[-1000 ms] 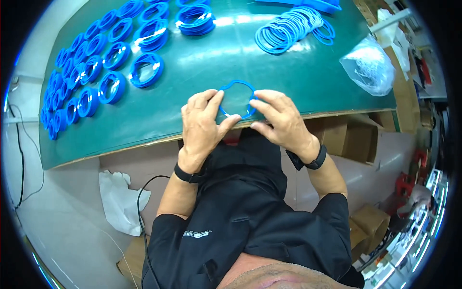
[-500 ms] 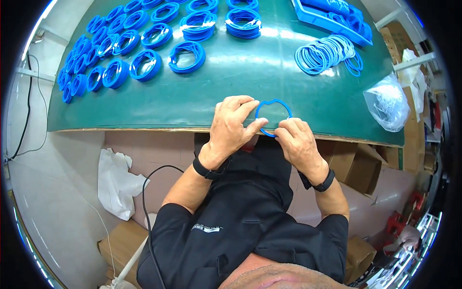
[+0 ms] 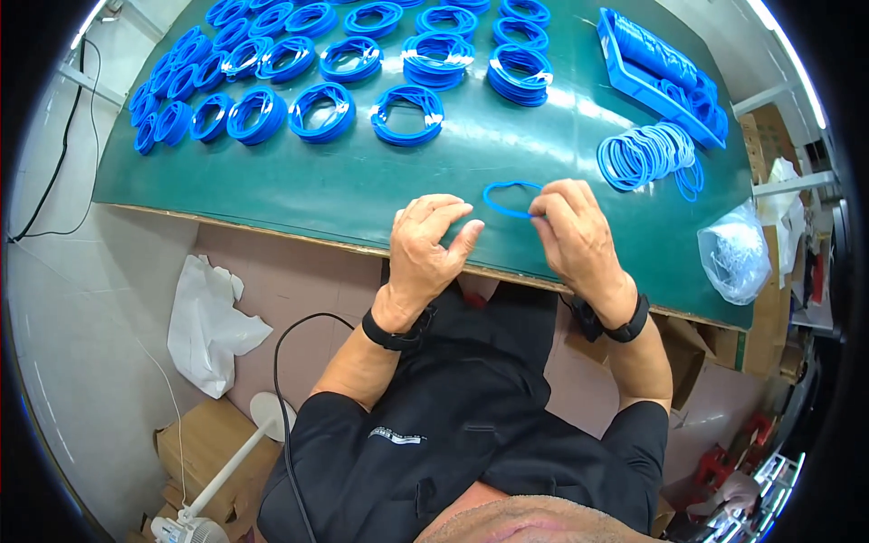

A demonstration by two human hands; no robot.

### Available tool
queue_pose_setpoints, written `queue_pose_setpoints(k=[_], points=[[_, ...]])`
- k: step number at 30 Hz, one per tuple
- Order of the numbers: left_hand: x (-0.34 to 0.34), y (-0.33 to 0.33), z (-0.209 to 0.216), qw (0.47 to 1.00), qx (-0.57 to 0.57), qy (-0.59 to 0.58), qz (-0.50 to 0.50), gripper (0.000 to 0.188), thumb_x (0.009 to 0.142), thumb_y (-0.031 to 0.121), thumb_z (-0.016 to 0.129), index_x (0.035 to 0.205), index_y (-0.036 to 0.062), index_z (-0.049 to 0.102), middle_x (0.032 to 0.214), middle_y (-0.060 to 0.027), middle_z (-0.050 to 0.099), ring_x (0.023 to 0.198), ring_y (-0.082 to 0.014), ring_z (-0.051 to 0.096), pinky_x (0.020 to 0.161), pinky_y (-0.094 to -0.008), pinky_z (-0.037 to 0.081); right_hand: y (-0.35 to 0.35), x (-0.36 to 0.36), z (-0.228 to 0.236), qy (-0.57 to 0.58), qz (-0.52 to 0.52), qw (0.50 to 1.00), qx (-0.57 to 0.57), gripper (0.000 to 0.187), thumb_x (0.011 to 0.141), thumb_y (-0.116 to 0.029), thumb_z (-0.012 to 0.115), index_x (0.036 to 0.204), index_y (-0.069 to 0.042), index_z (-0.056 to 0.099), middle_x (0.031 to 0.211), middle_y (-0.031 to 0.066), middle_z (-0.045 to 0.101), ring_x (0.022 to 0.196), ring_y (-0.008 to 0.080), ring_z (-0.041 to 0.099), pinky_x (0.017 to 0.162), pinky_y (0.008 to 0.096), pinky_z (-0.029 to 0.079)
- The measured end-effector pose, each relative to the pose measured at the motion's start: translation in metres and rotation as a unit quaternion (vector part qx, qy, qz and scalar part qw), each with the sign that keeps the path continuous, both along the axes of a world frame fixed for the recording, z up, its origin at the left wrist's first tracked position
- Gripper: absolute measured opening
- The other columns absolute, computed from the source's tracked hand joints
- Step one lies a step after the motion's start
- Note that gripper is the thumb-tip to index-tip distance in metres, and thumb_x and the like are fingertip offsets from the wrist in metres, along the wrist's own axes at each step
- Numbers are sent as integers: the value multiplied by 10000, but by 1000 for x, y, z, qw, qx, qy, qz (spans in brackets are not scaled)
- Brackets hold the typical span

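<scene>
A thin blue ring (image 3: 503, 208) is pinched at its right side by my right hand (image 3: 574, 226), just above the green table (image 3: 299, 185) near its front edge. To its left, my left hand (image 3: 429, 242) holds nothing, its thumb and fingers apart and a short gap away from the ring. Beyond my right hand lies a loose row of lighter blue rings (image 3: 644, 156), leaning on one another. Several bundles of blue rings (image 3: 406, 116) stand in rows across the far left and middle of the table.
A blue tray (image 3: 654, 88) with a long stack of blue rings sits at the far right. Near the right edge rests a clear plastic bag (image 3: 735, 253) of thin pale pieces. Below the table are cardboard boxes (image 3: 217, 452), a white plastic sheet (image 3: 210, 326) and a black cable (image 3: 282, 407).
My left hand has let go of the ring. My right hand has moved the ring slightly forward and tilted it flatter. The whole view has shifted a little.
</scene>
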State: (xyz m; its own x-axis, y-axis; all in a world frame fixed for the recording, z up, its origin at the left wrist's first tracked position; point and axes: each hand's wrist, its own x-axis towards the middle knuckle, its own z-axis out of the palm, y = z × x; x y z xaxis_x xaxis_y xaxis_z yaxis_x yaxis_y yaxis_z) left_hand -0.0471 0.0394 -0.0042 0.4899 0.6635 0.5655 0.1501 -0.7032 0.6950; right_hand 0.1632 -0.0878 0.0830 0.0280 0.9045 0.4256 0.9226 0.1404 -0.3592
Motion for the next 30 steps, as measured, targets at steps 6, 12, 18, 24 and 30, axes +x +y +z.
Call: queue_pose_setpoints(k=[6,12,18,24,30], points=[[2,-3,5,1000,-11,-9,0,189,904,187,931,1037,87,841,1106,-82,821,1007,-307,768,867,-429,562,74,3,7,-37,-2,994,105,262,868,77,835,1069,-38,712,1086,151,711,1014,393,712,895,469,585],[1,-2,8,999,-27,-36,-12,172,875,112,938,1002,67,831,1056,-103,825,956,-333,780,847,-437,594,146,-2,-2,-64,32,975,209,261,872,78,841,1070,-39,716,1082,148,713,997,368,731,853,460,601],[1,-1,4,999,-25,-40,-6,174,858,94,937,990,72,827,1048,-99,823,952,-330,782,835,-440,597,190,-15,-28,-96,68,975,191,230,885,34,832,1071,-43,720,1087,133,713,1006,337,738,861,450,608],[1,-2,8,998,-33,-44,-8,178,849,95,937,984,77,822,1048,-94,820,960,-329,784,843,-439,597,188,-23,-44,-161,88,981,59,203,914,-70,841,1078,-49,722,1104,127,719,1020,331,739,857,420,606],[0,-1,6,998,-31,-45,-10,189,842,97,938,990,79,822,1048,-93,818,965,-329,782,848,-441,595,186,-36,-42,-115,66,990,53,228,957,-157,842,1150,-62,765,1193,110,737,1104,326,711,908,443,580]])
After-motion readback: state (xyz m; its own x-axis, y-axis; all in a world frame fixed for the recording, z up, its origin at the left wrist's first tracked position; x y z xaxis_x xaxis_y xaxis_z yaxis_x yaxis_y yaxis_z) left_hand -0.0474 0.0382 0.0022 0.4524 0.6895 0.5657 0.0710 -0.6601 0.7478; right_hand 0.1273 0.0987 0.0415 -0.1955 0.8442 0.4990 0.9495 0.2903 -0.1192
